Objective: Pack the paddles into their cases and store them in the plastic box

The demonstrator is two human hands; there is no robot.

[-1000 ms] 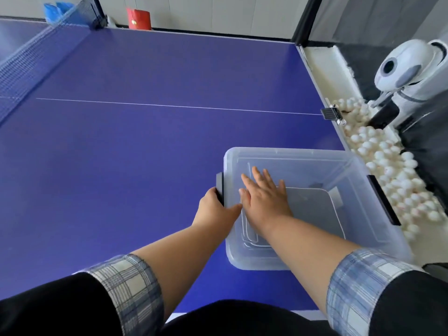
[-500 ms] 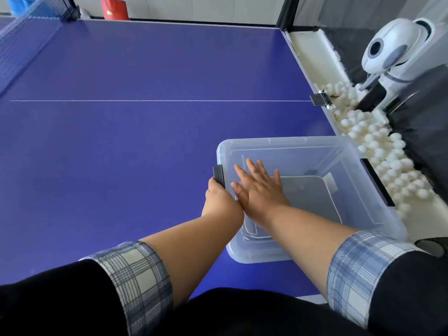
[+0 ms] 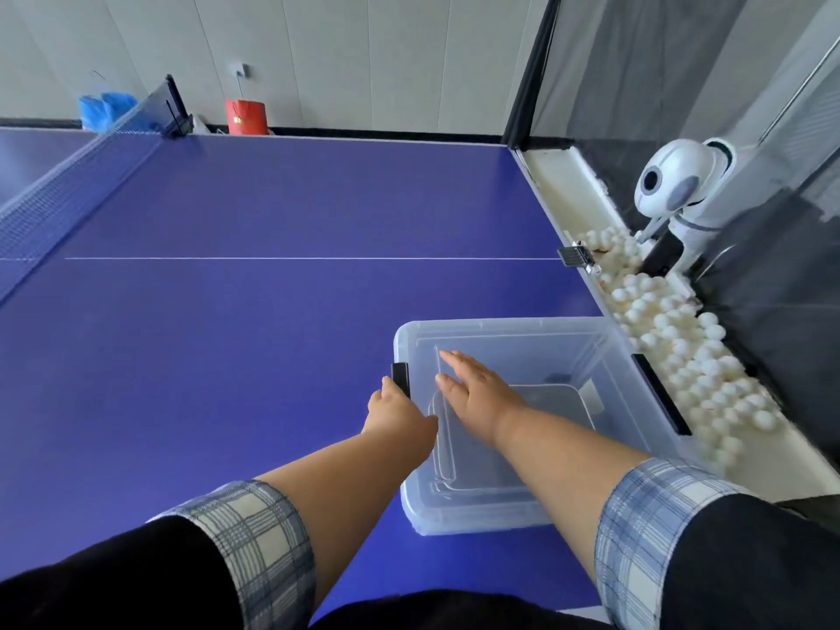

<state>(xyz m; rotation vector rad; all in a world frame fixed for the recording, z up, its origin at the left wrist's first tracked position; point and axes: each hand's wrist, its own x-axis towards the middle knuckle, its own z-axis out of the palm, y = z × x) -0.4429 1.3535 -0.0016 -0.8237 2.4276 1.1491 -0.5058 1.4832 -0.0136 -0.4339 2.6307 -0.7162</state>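
Head view, looking down: clear rectangular plastic storage box (image 3: 536,352) with its translucent lid (image 3: 513,452) on, sitting at the near right corner of the blue table-tennis table (image 3: 272,311), close to the right edge. Dark flat shape (image 3: 552,400) visible through the lid, possibly a cased paddle; cannot tell for sure. Left hand (image 3: 400,413) curled against the black side latch (image 3: 401,379) on the box's left wall, apparently pressing or gripping it. Right hand (image 3: 477,397) open and flat, palm down on the lid.

Likely risks: latch failing to seat if the lid corner rides up under uneven pressure; box sliding rightward under a sideways push, toward the table edge and the white trough of white balls (image 3: 682,338) just beyond. Second black latch (image 3: 661,393) on the far right side, not held.

Plenty of bare table to the left and ahead up to the net (image 3: 68,193); little margin on the right, with the white ball-feeding machine (image 3: 682,184) past the trough.
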